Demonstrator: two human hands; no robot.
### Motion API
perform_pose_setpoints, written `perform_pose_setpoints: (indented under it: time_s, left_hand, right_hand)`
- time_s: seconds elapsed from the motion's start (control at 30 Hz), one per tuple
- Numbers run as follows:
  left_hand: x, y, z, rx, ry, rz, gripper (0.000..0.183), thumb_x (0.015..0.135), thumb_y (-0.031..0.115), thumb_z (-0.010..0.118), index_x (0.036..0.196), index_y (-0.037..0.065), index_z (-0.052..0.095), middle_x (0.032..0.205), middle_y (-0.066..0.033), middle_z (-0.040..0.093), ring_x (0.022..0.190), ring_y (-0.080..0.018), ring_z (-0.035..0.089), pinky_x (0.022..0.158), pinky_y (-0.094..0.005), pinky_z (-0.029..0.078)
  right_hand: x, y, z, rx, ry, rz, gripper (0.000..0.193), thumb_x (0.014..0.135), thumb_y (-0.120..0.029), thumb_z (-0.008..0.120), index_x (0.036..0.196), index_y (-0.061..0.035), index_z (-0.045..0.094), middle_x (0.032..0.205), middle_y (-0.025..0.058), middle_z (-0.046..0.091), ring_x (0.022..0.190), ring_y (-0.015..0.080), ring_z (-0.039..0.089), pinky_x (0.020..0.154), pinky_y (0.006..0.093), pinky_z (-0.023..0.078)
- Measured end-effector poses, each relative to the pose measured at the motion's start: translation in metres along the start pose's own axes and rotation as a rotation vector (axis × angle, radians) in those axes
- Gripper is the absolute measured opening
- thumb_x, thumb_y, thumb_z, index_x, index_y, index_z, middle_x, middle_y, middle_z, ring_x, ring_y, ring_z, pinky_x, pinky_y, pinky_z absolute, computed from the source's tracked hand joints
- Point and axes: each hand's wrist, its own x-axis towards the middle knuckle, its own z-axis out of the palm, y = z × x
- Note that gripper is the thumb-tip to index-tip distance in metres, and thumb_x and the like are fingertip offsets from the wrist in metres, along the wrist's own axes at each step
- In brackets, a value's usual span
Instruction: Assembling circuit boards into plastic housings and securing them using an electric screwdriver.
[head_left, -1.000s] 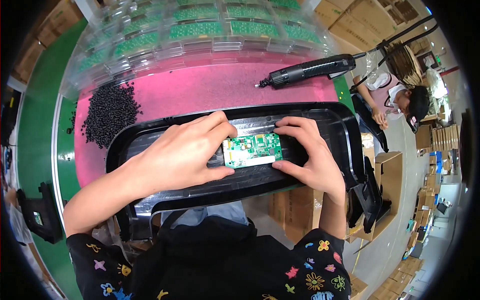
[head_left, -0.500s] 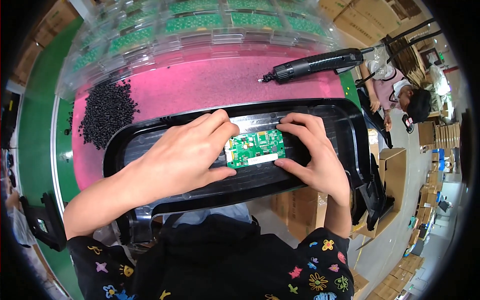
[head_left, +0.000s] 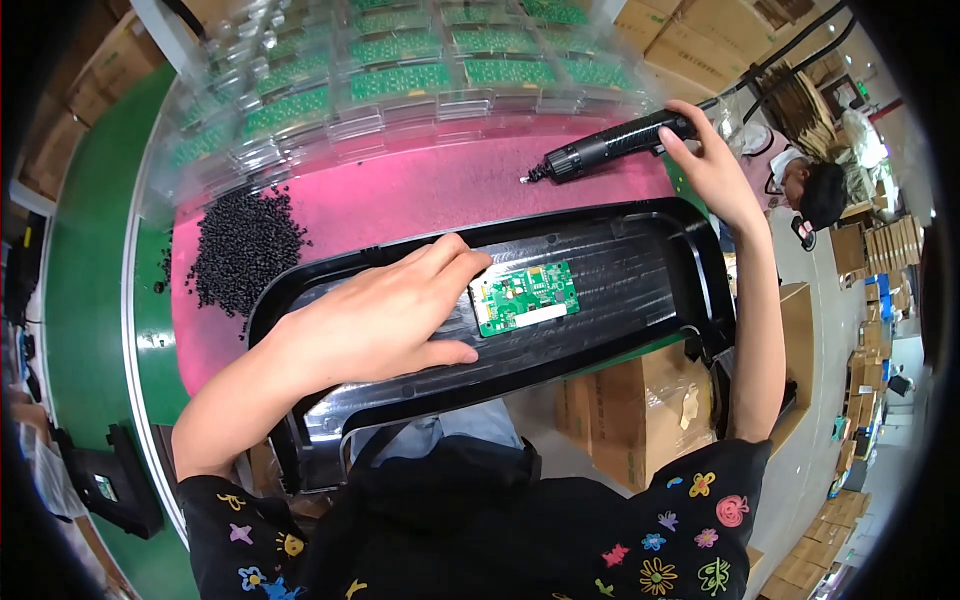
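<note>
I'm holding my left hand (head_left: 385, 322) spread over the black shell (head_left: 635, 275), beside the left end of the green circuit board (head_left: 530, 295) lying inside; beyond, my right hand (head_left: 718, 168) is meeting the rear of the black screwdriver (head_left: 615, 145), whether gripping I can't tell.

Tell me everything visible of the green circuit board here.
The circuit board is green and rectangular, dotted with small components, with a white strip along its near long edge. It lies component side up inside the black plastic-looking shell, slightly slanted, its right end farther away. The left hand has thumb and forefinger by the board's left end; whether they touch is unclear.
</note>
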Motion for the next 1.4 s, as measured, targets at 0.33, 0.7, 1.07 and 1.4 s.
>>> perform_pose_setpoints:
  time_s: [0.33, 0.7, 1.07, 1.4]
  left_hand:
    - [-0.002, -0.003, 0.007, -0.013, 0.107, 0.002, 0.041, 0.086, 0.018, 0.064, 0.119, -0.002, 0.048, 0.113, -0.0156, 0.051, 0.092, -0.0363, 0.060, 0.078, -0.0432, 0.050]
    - [0.004, -0.002, 0.002, -0.330, 0.426, 0.157, 0.015, 0.093, 0.009, 0.055, 0.102, -0.002, 0.058, 0.088, -0.0134, 0.059, 0.077, -0.0269, 0.062, 0.069, -0.0346, 0.049]
    - [-0.001, -0.002, 0.001, -0.200, 0.341, 0.408, 0.020, 0.078, 0.005, 0.070, 0.094, -0.003, 0.061, 0.078, -0.0142, 0.061, 0.070, -0.0331, 0.060, 0.059, -0.0365, 0.049]
    - [-0.009, 0.012, 0.003, -0.071, 0.589, 0.259, 0.015, 0.074, -0.001, 0.072, 0.087, -0.002, 0.063, 0.074, -0.0118, 0.063, 0.064, -0.0266, 0.065, 0.054, -0.0316, 0.050]
  right_hand:
    - [0.013, -0.065, 0.078, 1.008, 0.442, -0.198, 0.038, 0.093, -0.012, 0.060, 0.125, -0.0069, 0.040, 0.106, 0.0154, 0.060, 0.096, 0.0262, 0.062, 0.084, 0.0372, 0.050]
    - [-0.059, -0.139, 0.050, 1.894, -0.133, -0.371, 0.057, 0.089, -0.063, 0.049, 0.108, -0.0091, 0.053, 0.065, -0.0050, 0.045, 0.050, 0.0073, 0.037, 0.058, 0.0296, 0.037]
    - [-0.090, -0.166, 0.051, 1.548, -0.255, -0.638, 0.043, 0.084, -0.046, 0.065, 0.099, -0.0124, 0.044, 0.060, -0.0034, 0.053, 0.045, 0.0083, 0.052, 0.048, 0.0272, 0.045]
    - [-0.103, -0.169, 0.051, 1.547, 0.021, -0.607, 0.041, 0.086, -0.044, 0.062, 0.102, -0.0091, 0.045, 0.062, -0.0021, 0.054, 0.045, 0.0087, 0.051, 0.053, 0.0297, 0.045]
